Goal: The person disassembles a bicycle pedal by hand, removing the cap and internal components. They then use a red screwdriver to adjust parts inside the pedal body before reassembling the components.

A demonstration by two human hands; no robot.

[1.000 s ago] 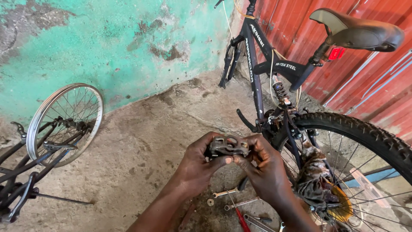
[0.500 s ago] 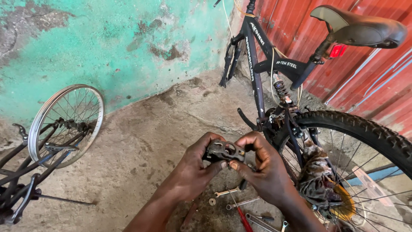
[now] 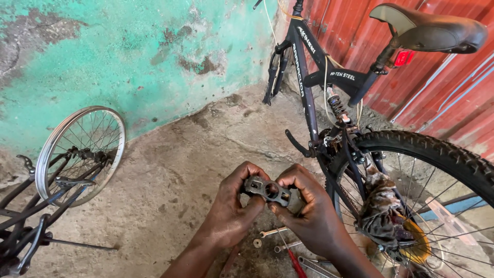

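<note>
Hardly anything has moved: both hands stay in the same spot by the bike, but the right fingers, lifted half a second ago, have curled back down onto the metal piece.

Behind it all is a green wall (image 3: 128, 51) with paint coming off, and a red tin wall (image 3: 453, 87) beside it. The bike (image 3: 307, 103) stands on the bare floor (image 3: 180, 170), its seat (image 3: 427, 28) up high. Its back tyre (image 3: 437, 149) is near the right hand, and a dirty rag (image 3: 381, 211) hangs in the spokes. A loose wheel (image 3: 82, 154) leans on the far left, well apart from the hands.

The left hand (image 3: 231, 211) and right hand (image 3: 309, 211) meet in the middle, above the floor. They hold a small flat metal piece (image 3: 270, 190) with holes in it. Fingers and thumbs of both hands are clamped on its two ends.

I think they are working at this piece, pressing or twisting it. The next move would need a firm grip on both ends, and maybe a tool from the floor.

A spanner (image 3: 272, 231) and a red tool (image 3: 296, 260) lie just under the hands. The hands cover the ends of the piece, so I cannot tell what it is. The bike's front is cut off at the top, and the back wheel at the right edge.
</note>
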